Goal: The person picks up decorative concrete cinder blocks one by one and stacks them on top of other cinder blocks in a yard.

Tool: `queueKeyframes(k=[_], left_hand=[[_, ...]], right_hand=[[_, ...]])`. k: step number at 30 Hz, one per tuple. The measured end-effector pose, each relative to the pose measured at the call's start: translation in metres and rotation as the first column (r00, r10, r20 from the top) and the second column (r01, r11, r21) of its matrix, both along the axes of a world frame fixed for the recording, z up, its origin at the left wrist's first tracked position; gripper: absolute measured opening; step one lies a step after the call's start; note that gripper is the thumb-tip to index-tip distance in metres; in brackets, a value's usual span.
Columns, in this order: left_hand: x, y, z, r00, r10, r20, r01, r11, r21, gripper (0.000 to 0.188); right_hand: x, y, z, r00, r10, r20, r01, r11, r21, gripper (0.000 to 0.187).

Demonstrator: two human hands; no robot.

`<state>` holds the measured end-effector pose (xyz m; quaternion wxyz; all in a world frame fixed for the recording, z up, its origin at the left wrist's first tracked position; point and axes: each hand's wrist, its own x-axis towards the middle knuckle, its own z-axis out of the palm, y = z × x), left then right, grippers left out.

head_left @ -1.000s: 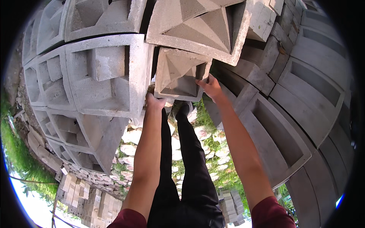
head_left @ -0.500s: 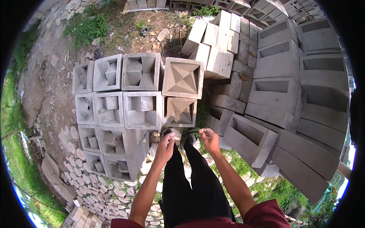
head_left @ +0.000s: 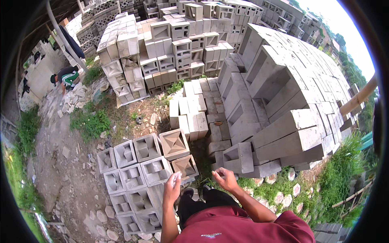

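Note:
My left hand (head_left: 172, 186) is raised beside the nearest decorative concrete block, with its fingers pressed together and pale at the tips. Across the gap, my right hand (head_left: 225, 180) has its fingers curled in a pinch. Anything in either hand is too small or hidden to make out. The brownish-grey block (head_left: 184, 167) just beyond my left hand has a pyramid-like relief inside its square frame. Behind it sits a larger matching block (head_left: 174, 143). Paler grey blocks with hollow angled insides (head_left: 156, 170) stand in rows to the left. Beyond my right hand is a block with a rectangular recess (head_left: 238, 157).
A tall stack of grey blocks (head_left: 279, 77) rises on the right, with a bamboo pole (head_left: 360, 97) by it. More block stacks (head_left: 194, 44) stand behind. A person (head_left: 67, 77) crouches at the far left. Hexagonal pavers (head_left: 279, 197) lie in grass near my feet.
My view has tilted up and turned right, bringing the far stacks and the crouching person into sight. Both hands stay raised in front of me with fingers still drawn together.

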<state>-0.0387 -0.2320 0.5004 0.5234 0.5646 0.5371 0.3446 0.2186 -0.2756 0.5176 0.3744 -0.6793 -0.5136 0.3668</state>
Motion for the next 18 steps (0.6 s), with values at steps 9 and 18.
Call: queueKeyframes(k=[9, 18], left_hand=[[0.04, 0.002, 0.027, 0.853, -0.521, -0.012, 0.52, 0.853, -0.052, 0.034], [0.072, -0.021, -0.016, 0.491, -0.85, -0.192, 0.868, 0.495, 0.027, 0.031]], right_hand=[[-0.024, -0.086, 0.002, 0.882, -0.423, -0.211, 0.449, 0.888, 0.097, 0.021], [-0.061, -0.285, 0.011, 0.541, -0.841, -0.008, 0.841, 0.541, 0.011, 0.022]])
